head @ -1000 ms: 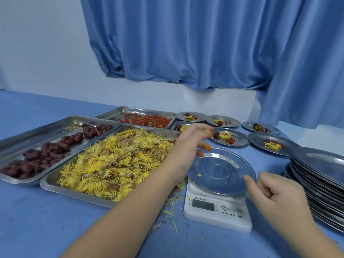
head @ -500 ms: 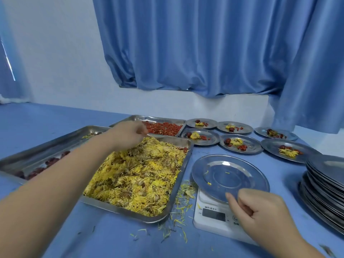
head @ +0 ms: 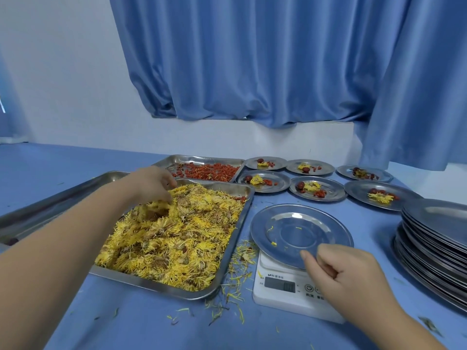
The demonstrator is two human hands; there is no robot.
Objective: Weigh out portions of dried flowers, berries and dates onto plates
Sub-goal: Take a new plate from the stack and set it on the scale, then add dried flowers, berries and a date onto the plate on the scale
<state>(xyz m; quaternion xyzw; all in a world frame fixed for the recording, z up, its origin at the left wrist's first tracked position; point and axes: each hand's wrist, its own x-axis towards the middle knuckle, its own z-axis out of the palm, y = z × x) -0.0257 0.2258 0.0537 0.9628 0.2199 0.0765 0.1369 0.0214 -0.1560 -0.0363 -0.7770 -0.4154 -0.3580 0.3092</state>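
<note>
I look down on the blue table, with a blue curtain hanging behind its far edge. The biggest thing on it is the flower tray, which stands in the middle and is heaped with yellow dried flowers. A second steel tray lies toward the left edge, mostly hidden by my left arm, so I cannot tell its content. At the right edge stands a tall stack of plates. The berry tray with red berries lies just behind the flower tray, near the far edge. The white scale stands just beside the flower tray on its right, and it carries a plate with only a few petals. Six filled plates stand in two rows between the berry tray and the far right corner. My left hand is over the far left corner of the flower tray; its fingers curl down into the heap and pinch some flowers. My right hand is over the scale, thumb on the near rim of the plate, other fingers curled; I cannot tell if it really grips the rim. Loose petals lie between tray and scale.
</note>
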